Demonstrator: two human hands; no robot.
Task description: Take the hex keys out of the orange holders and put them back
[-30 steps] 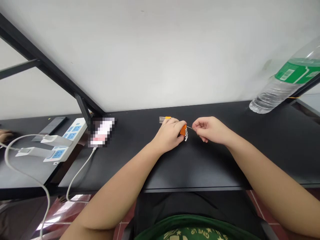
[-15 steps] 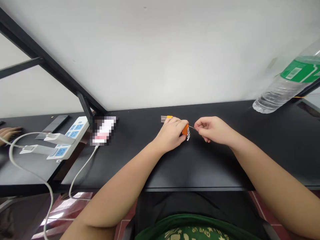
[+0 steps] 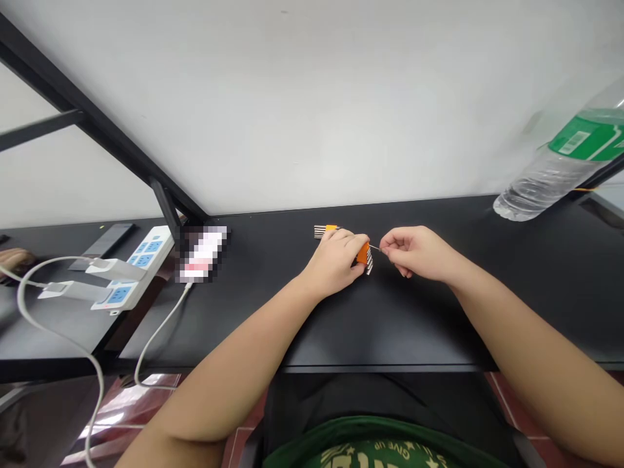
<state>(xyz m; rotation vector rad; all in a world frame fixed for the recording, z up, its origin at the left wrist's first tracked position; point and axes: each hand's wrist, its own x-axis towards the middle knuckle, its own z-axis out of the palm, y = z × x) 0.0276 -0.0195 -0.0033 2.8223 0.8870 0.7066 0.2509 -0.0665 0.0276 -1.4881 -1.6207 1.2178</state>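
My left hand is closed around an orange holder with a row of thin metal hex keys sticking out at its right side. Most of that holder is hidden under my fingers. Just beyond the knuckles, another orange part shows with several thin metal rods pointing left; whether it belongs to the same holder I cannot tell. My right hand pinches a thin hex key between thumb and forefinger. The key's left end meets the upper right edge of the orange holder.
On the black table, a large water bottle stands at right. A phone on a white cable lies left, beside a power strip with plugged-in chargers. Another person's hand is at the far left, near a dark phone.
My hands and the hex key stay almost where they were, with a very slight shift right. The other person's hand at the far left has moved a little left.
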